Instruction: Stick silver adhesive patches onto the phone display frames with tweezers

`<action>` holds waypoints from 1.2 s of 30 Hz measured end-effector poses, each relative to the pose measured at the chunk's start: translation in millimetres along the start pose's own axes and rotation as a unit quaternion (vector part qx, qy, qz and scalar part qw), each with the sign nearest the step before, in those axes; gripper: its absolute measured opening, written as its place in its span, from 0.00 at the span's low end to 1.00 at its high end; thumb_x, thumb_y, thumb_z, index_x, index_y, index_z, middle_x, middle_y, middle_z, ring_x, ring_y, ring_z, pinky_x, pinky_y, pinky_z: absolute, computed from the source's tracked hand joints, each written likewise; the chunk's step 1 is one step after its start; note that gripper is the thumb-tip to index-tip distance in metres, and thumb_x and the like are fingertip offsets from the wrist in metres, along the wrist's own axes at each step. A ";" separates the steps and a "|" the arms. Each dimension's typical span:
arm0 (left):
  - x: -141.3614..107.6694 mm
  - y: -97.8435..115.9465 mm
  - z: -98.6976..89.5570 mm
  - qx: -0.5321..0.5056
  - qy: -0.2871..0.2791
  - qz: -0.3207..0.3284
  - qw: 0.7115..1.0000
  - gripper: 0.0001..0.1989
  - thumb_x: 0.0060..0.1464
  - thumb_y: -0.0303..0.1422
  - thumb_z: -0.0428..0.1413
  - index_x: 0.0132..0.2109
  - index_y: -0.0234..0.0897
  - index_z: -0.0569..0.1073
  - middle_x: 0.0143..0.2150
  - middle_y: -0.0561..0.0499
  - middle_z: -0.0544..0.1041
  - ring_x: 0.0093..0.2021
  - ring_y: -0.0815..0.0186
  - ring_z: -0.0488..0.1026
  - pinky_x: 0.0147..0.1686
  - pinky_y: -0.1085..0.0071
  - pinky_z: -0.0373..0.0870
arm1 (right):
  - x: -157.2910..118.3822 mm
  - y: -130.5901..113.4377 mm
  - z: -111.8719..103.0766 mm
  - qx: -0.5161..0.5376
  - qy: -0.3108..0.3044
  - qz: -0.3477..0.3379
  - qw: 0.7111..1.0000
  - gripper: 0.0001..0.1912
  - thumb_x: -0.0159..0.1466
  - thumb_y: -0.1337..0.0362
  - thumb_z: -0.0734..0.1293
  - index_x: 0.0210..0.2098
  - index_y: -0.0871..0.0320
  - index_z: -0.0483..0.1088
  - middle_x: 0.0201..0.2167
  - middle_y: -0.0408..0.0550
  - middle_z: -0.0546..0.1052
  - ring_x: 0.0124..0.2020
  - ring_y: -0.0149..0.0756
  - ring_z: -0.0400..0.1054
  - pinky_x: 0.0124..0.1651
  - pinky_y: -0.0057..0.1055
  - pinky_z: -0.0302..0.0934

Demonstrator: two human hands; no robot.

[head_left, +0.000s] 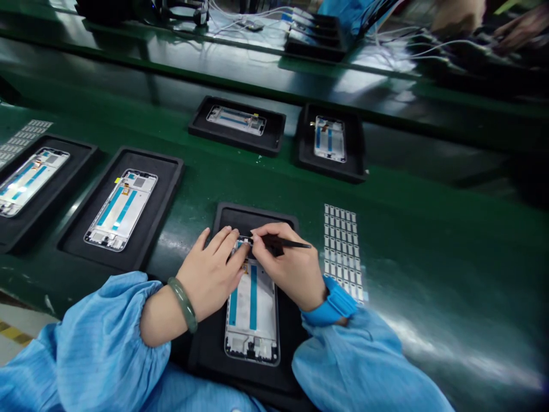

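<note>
A phone frame with two blue strips lies in a black tray in front of me. My left hand, a green bangle at its wrist, rests on the upper left of this frame with its fingers spread. In my right hand is a thin dark tool, pinched between thumb and fingers. Its tip points at the top edge of the frame, near my left fingertips, and what it touches is hidden. A blue band circles my right wrist.
To the left, two black trays hold similar frames. Two more trays stand farther back. A sheet of small pale parts lies right of my right hand. Cables and a dark rack are on the raised shelf behind.
</note>
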State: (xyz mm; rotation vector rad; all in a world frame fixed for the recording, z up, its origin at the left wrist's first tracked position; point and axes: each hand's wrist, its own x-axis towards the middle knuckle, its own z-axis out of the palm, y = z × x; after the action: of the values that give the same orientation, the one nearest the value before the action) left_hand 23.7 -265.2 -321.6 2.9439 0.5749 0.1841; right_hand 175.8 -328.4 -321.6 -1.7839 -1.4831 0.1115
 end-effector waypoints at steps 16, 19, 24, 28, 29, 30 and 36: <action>-0.4 -0.2 0.7 0.001 0.006 0.003 1.000 0.19 0.62 0.36 0.48 0.58 0.35 0.64 0.61 0.40 0.63 0.62 0.55 0.58 0.57 0.52 0.59 | 2.7 5.5 -1.0 0.126 -0.010 0.138 0.982 0.05 0.60 0.61 0.65 0.32 0.56 0.68 0.29 0.45 0.76 0.27 0.34 0.73 0.28 0.27 0.67; -0.3 0.1 0.1 0.000 0.004 0.000 1.000 0.19 0.62 0.35 0.47 0.58 0.34 0.64 0.60 0.40 0.64 0.62 0.55 0.58 0.57 0.52 0.59 | 2.9 2.1 0.2 0.112 -0.009 0.122 0.986 0.03 0.61 0.62 0.65 0.33 0.55 0.68 0.30 0.45 0.76 0.28 0.34 0.73 0.30 0.28 0.69; -0.3 0.1 0.0 0.003 -0.001 -0.002 1.000 0.19 0.62 0.35 0.47 0.58 0.35 0.64 0.61 0.41 0.63 0.62 0.55 0.57 0.58 0.52 0.58 | 2.8 4.4 0.9 0.107 0.007 0.124 0.986 0.03 0.60 0.63 0.66 0.32 0.55 0.68 0.27 0.43 0.75 0.26 0.32 0.73 0.29 0.27 0.68; -0.4 -0.2 0.7 0.001 -0.005 -0.001 1.000 0.19 0.62 0.35 0.46 0.58 0.35 0.64 0.61 0.41 0.63 0.62 0.55 0.57 0.58 0.51 0.58 | 3.3 4.5 1.1 0.097 0.004 0.117 0.988 0.03 0.60 0.62 0.65 0.32 0.55 0.68 0.28 0.43 0.76 0.26 0.33 0.73 0.29 0.27 0.67; -0.4 -0.3 0.7 0.001 -0.005 -0.001 1.000 0.19 0.62 0.35 0.46 0.58 0.35 0.63 0.61 0.41 0.63 0.62 0.55 0.57 0.58 0.51 0.58 | 3.3 4.3 1.0 0.093 0.003 0.114 0.989 0.03 0.60 0.63 0.65 0.32 0.55 0.69 0.29 0.44 0.76 0.26 0.33 0.72 0.30 0.27 0.68; -0.4 -0.5 0.6 0.000 -0.005 0.000 1.000 0.19 0.62 0.35 0.47 0.58 0.34 0.63 0.61 0.41 0.63 0.62 0.55 0.57 0.58 0.51 0.58 | 3.2 4.1 1.0 0.089 0.005 0.111 0.990 0.03 0.61 0.63 0.65 0.33 0.55 0.69 0.29 0.44 0.76 0.26 0.32 0.72 0.31 0.28 0.68; 0.1 -1.1 -0.1 -0.004 -0.009 0.000 1.000 0.19 0.62 0.35 0.47 0.58 0.34 0.64 0.60 0.40 0.63 0.62 0.55 0.57 0.58 0.52 0.58 | 2.6 3.4 0.3 0.099 0.020 0.103 0.990 0.02 0.60 0.64 0.66 0.32 0.55 0.68 0.27 0.42 0.75 0.25 0.31 0.72 0.29 0.26 0.67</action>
State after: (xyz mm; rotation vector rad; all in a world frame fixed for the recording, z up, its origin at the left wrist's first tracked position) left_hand 23.4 -264.1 -321.7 2.9352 0.5695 0.1583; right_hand 179.1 -326.1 -322.8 -1.7620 -1.2127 0.3148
